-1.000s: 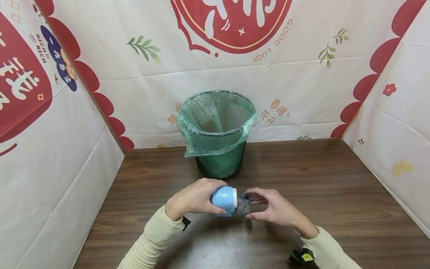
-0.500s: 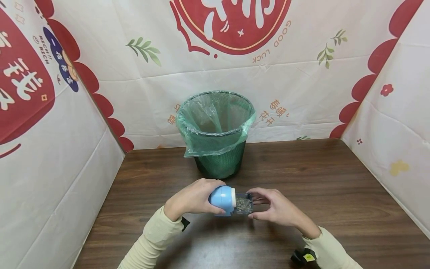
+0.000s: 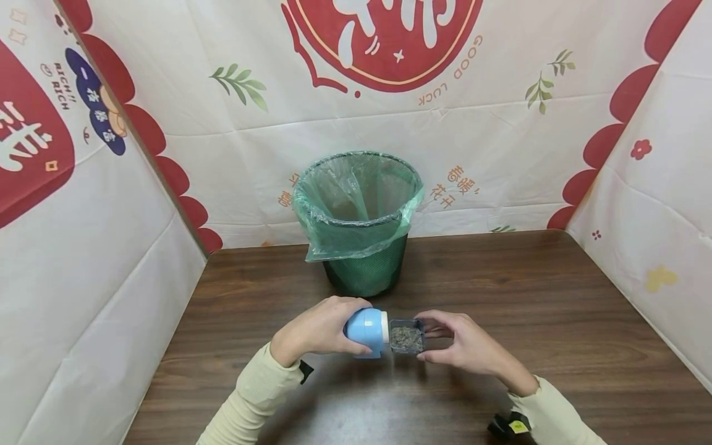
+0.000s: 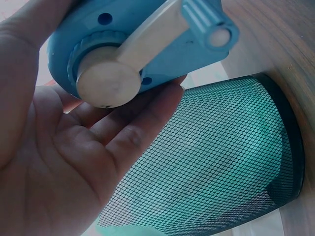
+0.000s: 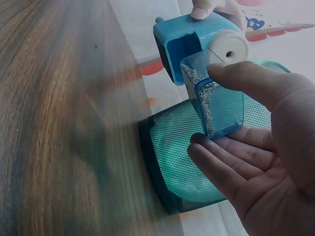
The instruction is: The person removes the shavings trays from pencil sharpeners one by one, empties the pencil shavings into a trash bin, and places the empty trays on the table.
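Note:
A blue pencil sharpener (image 3: 365, 332) with a white front is gripped by my left hand (image 3: 324, 330), thumb on the near side. Its crank handle (image 4: 157, 37) shows in the left wrist view. My right hand (image 3: 464, 345) pinches a clear bluish shavings drawer (image 3: 406, 337) between thumb and fingers. Grey pencil shavings (image 5: 206, 105) lie inside the drawer. In the right wrist view the sharpener shows an open slot (image 5: 184, 51), and the drawer stands just outside it. Both hands are held above the table, in front of the bin.
A mesh bin (image 3: 364, 272) lined with a green plastic bag (image 3: 356, 238) stands on the wooden table (image 3: 500, 284), beyond both hands. Printed white cloth (image 3: 361, 117) hangs behind and at both sides of the table.
My right hand has moved right, drawing the shavings drawer out of the sharpener. More of the drawer and its shavings now shows. My left hand has shifted only slightly left.

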Motion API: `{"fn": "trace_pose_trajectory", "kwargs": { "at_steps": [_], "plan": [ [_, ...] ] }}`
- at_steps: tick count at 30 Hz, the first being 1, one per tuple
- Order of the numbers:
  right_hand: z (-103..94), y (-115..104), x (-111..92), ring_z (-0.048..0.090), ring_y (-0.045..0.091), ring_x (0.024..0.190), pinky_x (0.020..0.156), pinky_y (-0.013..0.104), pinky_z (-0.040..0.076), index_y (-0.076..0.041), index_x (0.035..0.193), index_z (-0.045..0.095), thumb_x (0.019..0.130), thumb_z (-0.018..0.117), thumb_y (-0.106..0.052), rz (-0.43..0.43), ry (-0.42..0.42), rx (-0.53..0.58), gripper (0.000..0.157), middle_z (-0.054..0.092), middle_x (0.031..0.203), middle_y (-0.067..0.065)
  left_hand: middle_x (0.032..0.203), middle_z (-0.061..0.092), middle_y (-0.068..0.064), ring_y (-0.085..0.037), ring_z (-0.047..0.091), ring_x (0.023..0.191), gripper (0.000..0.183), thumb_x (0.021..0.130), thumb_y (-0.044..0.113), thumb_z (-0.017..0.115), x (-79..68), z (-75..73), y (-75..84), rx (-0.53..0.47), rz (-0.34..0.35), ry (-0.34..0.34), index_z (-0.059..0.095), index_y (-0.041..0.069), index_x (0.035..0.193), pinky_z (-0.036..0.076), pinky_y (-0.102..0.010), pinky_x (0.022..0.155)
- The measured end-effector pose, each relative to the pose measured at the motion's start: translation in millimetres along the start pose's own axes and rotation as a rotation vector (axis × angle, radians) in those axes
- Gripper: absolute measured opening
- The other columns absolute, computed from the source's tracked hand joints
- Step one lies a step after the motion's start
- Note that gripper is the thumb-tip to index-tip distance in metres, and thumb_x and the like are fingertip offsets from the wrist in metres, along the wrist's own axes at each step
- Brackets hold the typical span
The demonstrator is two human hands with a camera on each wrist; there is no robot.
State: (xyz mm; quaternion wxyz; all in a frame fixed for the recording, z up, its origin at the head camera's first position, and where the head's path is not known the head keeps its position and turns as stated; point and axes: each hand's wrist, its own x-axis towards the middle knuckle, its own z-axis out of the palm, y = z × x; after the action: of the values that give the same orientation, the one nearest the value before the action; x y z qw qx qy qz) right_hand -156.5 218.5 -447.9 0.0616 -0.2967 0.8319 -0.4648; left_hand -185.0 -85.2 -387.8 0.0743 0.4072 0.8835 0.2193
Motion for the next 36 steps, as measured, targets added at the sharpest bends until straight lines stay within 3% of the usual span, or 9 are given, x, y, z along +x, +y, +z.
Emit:
{"fn": "trace_pose_trajectory", "kwargs": {
  "at_steps": [6,15,36],
  "plan": [
    [-4.1,2.6,-2.8,0.071,0.02,0.098,0.083,0.039,0.057,-0.004,0.128,0.059,0.08,0.083,-0.029,0.001,0.027,-0.018,0.06,0.07,0.112,0.011,0.115,0.066,0.001,-0.011,0.062,0.096,0.063,0.077,0.04,0.083,0.3,3.4,-2.1,0.002,0.008,0.007,0.06,0.011,0.127,0.052,-0.026,0.082],
    [-9.8,3.5,-5.6,0.07,0.019,0.098,0.082,0.029,0.057,-0.004,0.128,0.059,0.081,0.083,-0.028,0.002,0.039,-0.04,0.058,0.07,0.112,0.01,0.114,0.066,0.0,-0.012,0.062,0.095,0.062,0.077,0.04,0.083,-0.4,7.1,-2.4,-0.005,-0.01,0.0,0.059,0.012,0.127,0.052,-0.026,0.081],
    [-23.6,3.8,-10.3,0.07,0.018,0.096,0.08,0.037,0.058,-0.001,0.126,0.059,0.081,0.083,-0.025,-0.017,0.067,-0.104,0.056,0.071,0.11,0.009,0.115,0.067,-0.001,-0.01,0.062,0.093,0.066,0.077,0.042,0.083,-1.2,23.9,-8.2,0.001,-0.034,-0.019,0.059,0.01,0.129,0.052,-0.025,0.08]
  ]
}}
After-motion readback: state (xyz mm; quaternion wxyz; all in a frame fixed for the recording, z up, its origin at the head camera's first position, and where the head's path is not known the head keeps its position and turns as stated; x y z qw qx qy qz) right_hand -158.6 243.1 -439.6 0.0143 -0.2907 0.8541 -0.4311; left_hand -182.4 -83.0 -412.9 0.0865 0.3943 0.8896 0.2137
